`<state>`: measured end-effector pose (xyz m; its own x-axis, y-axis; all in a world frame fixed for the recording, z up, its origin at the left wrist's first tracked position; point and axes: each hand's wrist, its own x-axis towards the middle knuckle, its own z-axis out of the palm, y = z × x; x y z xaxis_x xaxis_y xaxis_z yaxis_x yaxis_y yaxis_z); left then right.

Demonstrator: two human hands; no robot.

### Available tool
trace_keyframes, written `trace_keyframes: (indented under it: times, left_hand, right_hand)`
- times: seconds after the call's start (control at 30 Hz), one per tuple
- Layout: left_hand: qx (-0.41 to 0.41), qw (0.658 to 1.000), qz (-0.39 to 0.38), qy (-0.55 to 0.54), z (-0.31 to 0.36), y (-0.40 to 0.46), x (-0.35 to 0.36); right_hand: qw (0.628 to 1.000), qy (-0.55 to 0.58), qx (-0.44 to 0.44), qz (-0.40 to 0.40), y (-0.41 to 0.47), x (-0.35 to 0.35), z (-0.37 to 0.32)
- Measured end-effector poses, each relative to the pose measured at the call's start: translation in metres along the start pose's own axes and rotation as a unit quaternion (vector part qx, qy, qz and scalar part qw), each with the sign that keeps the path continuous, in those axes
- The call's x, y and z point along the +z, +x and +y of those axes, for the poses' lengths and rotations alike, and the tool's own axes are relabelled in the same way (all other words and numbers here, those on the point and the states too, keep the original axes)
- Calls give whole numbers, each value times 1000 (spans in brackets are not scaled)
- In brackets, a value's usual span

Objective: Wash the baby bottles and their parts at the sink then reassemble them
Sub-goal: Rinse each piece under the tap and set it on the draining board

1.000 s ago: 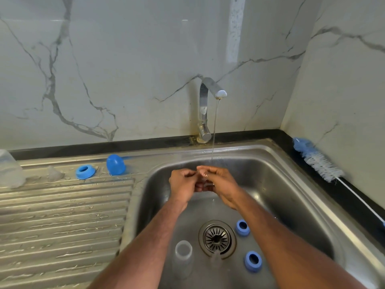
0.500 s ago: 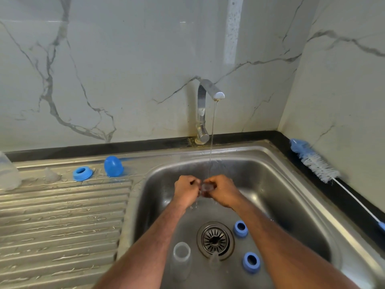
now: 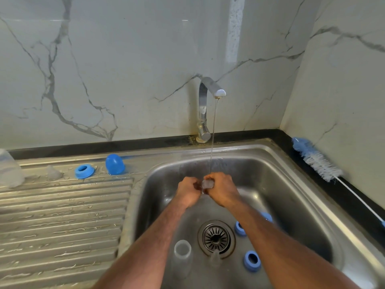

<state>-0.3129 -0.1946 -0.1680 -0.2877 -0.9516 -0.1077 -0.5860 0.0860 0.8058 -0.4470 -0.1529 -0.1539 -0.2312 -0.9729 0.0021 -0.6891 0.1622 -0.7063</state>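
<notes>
Both hands have dropped a little lower in the basin and drawn tighter together since a second ago, and the small clear silicone teat (image 3: 207, 183) now sits squarely under the thin stream of water (image 3: 213, 140) from the chrome tap (image 3: 205, 105). That teat lies between the 2 fists, over the back half of the steel sink (image 3: 277, 163). It looks to lie roughly crosswise, from one hand to the other, though blur leaves that unsure. The right hand (image 3: 223, 189) has its fingers curled round one end of it; the left hand (image 3: 188, 190) is curled just as closely at the other end, and its grip on the teat is likely but partly hidden. Neither hand is nearer: they meet on it.

My reading is that rinsing is under way, so the next move turns on keeping the teat directly below the stream.

On the sink floor, near the front edge, stands a clear plastic bottle (image 3: 182, 255) left of the round drain strainer (image 3: 216, 237), and 2 blue screw rings (image 3: 252, 260) lie to the strainer's right, with another blue piece showing past the right forearm. On the ribbed draining board (image 3: 62, 215), near its back edge, rest a blue ring (image 3: 84, 171) and a blue dome cap (image 3: 114, 164). A blue-and-white bottle brush (image 3: 318, 161) lies along the right rim.
</notes>
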Motion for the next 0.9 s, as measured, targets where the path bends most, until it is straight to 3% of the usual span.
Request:
trace_keyframes:
  times: [0.13,0.33,0.47,0.63,0.7,0.8,0.9]
  left_hand:
    - [14,1000,-8,-6,-2,1,1]
    - [63,994,39,-84,4,-4,5]
    - [44,981,30,-185,12,-11,4]
    - [0,955,-24,-295,23,-20,10]
    - [24,966,4,-258,21,-17,10]
    - [45,976,63,-203,21,-15,9]
    - [-15,945,68,-318,26,-16,5]
  right_hand:
    - [1000,25,5,12,2,-1,2]
    - [969,231,84,-4,0,-1,0]
    - [986,153,45,45,0,-1,-1]
    - [990,121,-55,41,-2,3,-5]
    - [994,96,-25,47,-1,2,-4]
    - [988,147,38,10,-1,-1,0]
    - [985,170,-24,-8,0,5,1]
